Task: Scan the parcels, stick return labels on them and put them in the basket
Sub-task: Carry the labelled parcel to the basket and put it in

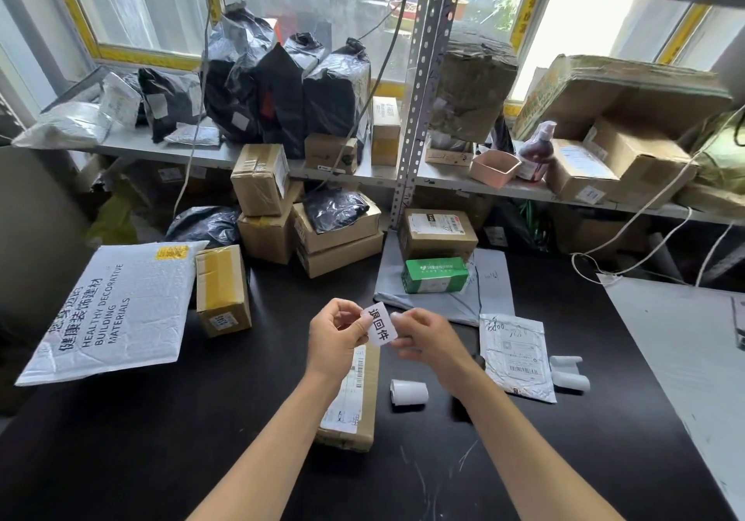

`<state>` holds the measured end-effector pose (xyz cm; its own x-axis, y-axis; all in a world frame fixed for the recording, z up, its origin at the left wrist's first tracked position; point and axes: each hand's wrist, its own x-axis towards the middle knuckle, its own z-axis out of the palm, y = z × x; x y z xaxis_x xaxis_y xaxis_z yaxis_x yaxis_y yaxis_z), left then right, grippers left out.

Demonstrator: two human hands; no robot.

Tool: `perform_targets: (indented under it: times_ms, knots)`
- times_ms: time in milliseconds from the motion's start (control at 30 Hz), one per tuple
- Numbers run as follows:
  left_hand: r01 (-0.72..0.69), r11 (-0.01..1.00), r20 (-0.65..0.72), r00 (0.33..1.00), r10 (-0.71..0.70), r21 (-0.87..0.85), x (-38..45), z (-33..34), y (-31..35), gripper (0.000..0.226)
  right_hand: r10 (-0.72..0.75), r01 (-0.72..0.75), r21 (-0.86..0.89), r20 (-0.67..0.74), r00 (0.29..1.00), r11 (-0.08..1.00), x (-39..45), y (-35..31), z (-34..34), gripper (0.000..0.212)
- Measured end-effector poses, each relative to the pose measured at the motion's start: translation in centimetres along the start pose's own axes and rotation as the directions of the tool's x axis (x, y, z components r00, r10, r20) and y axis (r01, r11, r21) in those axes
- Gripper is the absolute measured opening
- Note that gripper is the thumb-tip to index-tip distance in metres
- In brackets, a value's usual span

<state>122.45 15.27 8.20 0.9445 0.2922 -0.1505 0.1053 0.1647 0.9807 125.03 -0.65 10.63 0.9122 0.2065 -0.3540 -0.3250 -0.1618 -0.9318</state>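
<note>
both forearms reach over the black table [161,419]; left hand [334,337] and right hand [427,339] pinch a white return label [379,323] above a long cardboard parcel [354,403].

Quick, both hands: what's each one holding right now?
Left hand: pinches the return label at its left edge.
Right hand: pinches the same label's right edge.

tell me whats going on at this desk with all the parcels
A person is holding a small white return label above the black table, pinched between the left hand and right hand. It is not stuck on anything yet. A long cardboard parcel lies right beneath the hands, with a label roll beside it. More boxes and mailers are piled behind.
</note>
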Motion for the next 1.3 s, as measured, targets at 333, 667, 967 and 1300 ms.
perform_targets:
  times_ms: [333,667,967,1300]
  knots:
    - [0.116,0.989,0.001,0.993,-0.116,-0.097,-2.5,-2.9,-0.5,0.028,-0.072,0.072,-0.028,0.002,0.997,0.997,-1.1,0.8,3.5,0.013]
    - [0.252,0.895,-0.114,0.967,-0.226,0.367,-4.6,-5.9,-4.6,0.01,0.045,-0.027,-0.303,0.053,0.998,0.953,-1.0,5.8,6.0,0.013]
    - [0.341,0.541,-0.216,0.935,-0.283,0.769,-4.9,-5.9,-5.9,0.02,0.119,-0.161,-0.514,-0.115,0.986,0.843,-0.7,9.2,7.1,0.022]
    - [0.35,0.203,-0.269,0.901,-0.34,0.914,-3.6,-6.0,-4.8,0.053,0.145,-0.185,-0.777,-0.121,0.982,0.602,-0.1,9.1,7.1,0.026]
